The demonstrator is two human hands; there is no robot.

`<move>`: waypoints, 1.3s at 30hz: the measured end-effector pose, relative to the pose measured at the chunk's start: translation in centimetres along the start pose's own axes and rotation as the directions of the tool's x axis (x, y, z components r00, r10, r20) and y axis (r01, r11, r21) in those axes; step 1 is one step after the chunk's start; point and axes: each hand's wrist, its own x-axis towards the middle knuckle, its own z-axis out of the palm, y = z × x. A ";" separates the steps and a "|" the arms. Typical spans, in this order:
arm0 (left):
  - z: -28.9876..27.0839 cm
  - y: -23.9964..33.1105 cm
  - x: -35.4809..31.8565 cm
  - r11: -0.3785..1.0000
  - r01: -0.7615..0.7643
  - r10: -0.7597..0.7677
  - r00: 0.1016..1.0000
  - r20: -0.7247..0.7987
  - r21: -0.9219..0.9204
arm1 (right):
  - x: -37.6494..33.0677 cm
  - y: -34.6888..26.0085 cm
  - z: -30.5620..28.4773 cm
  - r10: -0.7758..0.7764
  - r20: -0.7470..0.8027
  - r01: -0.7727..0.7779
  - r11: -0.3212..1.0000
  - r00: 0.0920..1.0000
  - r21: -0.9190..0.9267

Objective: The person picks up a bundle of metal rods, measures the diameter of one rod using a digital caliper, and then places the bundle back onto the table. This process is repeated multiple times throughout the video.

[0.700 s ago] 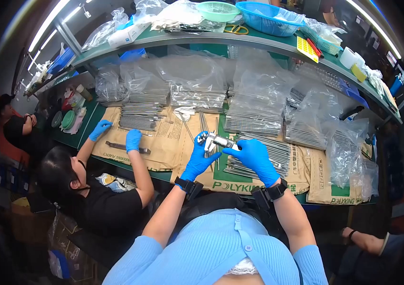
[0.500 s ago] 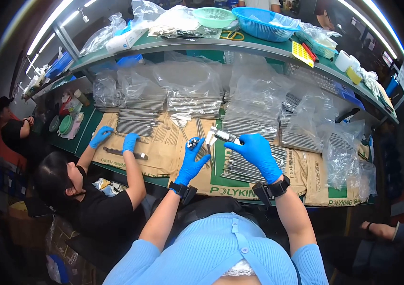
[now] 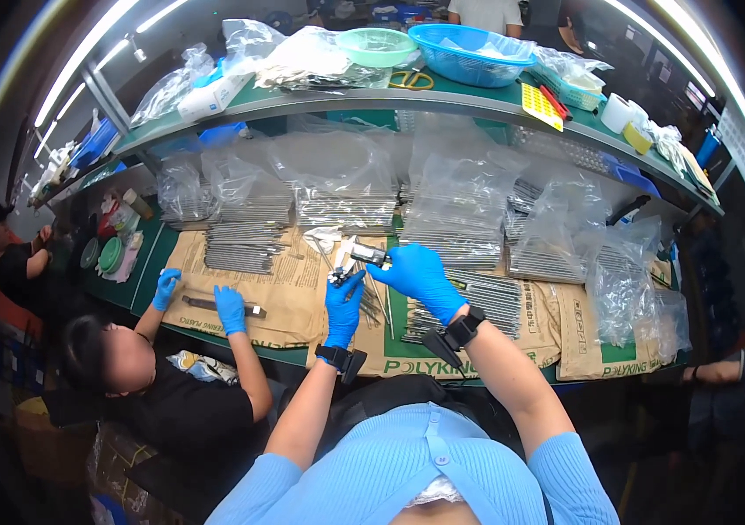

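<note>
My right hand (image 3: 427, 280), in a blue glove, grips a digital caliper (image 3: 367, 254) by its display end. The caliper's jaws are at the ends of several slim metal rods (image 3: 337, 278) bunched in my gloved left hand (image 3: 344, 311); whether the jaws touch a rod is too small to tell. My left fingers are closed round the bunch. Beside my right hand lies a pile of metal rods (image 3: 486, 306) on brown paper. A few loose rods (image 3: 373, 306) lie between my hands, and a white cloth (image 3: 324, 234) is just beyond them.
Plastic-covered rod stacks (image 3: 456, 223) line the bench's back, under a shelf (image 3: 302, 103) carrying baskets (image 3: 469, 57). Brown paper sacks (image 3: 298, 306) cover the bench. At left, a co-worker's gloved hands (image 3: 230, 309) are by a dark bar (image 3: 210, 305) and another rod stack (image 3: 241, 245).
My right hand and the caliper have moved left, bringing the jaws to the rods in my left hand. The view has shifted slightly. The co-worker's hands have moved down and left.
</note>
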 end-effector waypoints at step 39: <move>33.4 -6.3 0.0 0.573 -0.817 0.378 0.334 0.863 0.065 | -35.5 31.2 0.7 0.865 0.180 -0.860 0.401 0.469 0.315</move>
